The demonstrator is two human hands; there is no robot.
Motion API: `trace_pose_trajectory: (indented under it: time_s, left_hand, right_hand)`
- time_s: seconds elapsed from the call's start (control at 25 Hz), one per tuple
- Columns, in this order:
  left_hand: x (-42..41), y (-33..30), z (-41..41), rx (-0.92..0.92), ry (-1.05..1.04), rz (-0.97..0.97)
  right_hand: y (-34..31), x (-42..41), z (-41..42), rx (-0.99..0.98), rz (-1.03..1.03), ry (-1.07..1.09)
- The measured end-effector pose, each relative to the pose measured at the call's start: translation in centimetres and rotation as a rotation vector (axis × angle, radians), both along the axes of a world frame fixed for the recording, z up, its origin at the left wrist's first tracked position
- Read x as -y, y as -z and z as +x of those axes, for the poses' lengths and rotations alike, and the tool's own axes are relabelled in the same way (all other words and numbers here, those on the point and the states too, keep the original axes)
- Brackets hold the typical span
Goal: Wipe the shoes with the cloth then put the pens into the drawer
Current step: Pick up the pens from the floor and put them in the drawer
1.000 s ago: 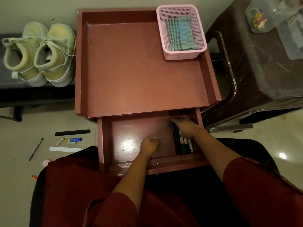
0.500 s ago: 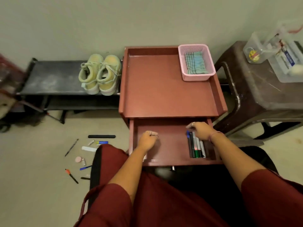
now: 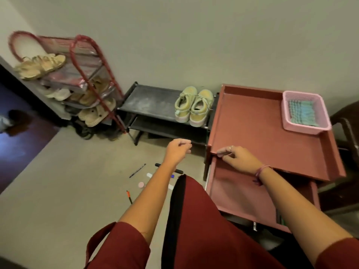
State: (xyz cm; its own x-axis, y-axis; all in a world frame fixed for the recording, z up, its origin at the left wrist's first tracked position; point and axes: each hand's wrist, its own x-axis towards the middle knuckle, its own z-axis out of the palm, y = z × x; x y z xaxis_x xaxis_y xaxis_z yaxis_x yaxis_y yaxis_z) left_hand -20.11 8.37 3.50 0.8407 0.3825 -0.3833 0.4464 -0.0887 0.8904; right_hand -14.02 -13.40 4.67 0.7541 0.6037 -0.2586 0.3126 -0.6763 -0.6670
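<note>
Far left: red rack [image 3: 91, 74] of sandals. Next, black bench [image 3: 155, 101] bearing the shoes [image 3: 192, 105]. On the floor [image 3: 58, 191] we count scattered pens [image 3: 137, 170], below our left hand [image 3: 177, 150], which hovers loosely curled, holding nothing; its forearm covers some of them. Our right hand [image 3: 239, 158] rests its fingertips [image 3: 221, 151] on the table [image 3: 262, 142] edge, fingers bent, over the open drawer [image 3: 237, 193]. Drawer's right side hidden by that arm; its contents unreadable. Far right: cloth [image 3: 302, 113] in pink basket [image 3: 307, 129].
</note>
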Motion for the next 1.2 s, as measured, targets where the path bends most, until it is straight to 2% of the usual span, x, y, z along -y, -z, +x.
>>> trace_pose_trajectory:
  time_s: [0.12, 0.24, 0.44, 0.6, 0.8, 0.96, 1.2]
  left_hand:
    - [-7.8, 2.0, -2.4, 0.002, -0.144, 0.113]
    - [-14.9, 7.0, -6.1, -0.106, -0.309, 0.170]
    - [-20.1, 19.2, -13.1, -0.366, -0.484, 0.041]
    - [-19.2, 27.8, -17.9, -0.572, -0.402, 0.015]
    - [-15.5, 35.9, -20.2, -0.696, -0.244, -0.073]
    - [-12.9, 39.8, -18.2, -0.714, -0.123, -0.113]
    - [-11.3, 43.6, -14.5, -0.784, -0.283, -0.244]
  right_hand:
    - [-0.7, -7.4, -0.1, -0.025, 0.036, -0.098]
    - [0.9, -16.2, -0.2, -0.063, 0.030, -0.180]
    - [8.6, -27.9, -2.2, -0.155, -0.156, -0.274]
    - [16.6, -31.0, -4.4, -0.192, -0.426, -0.443]
    - [22.4, -32.0, -5.4, -0.168, -0.648, -0.678]
    - [24.0, -33.3, -5.0, -0.136, -0.677, -0.759]
    - [24.8, -35.3, -5.6, -0.115, -0.563, -0.751]
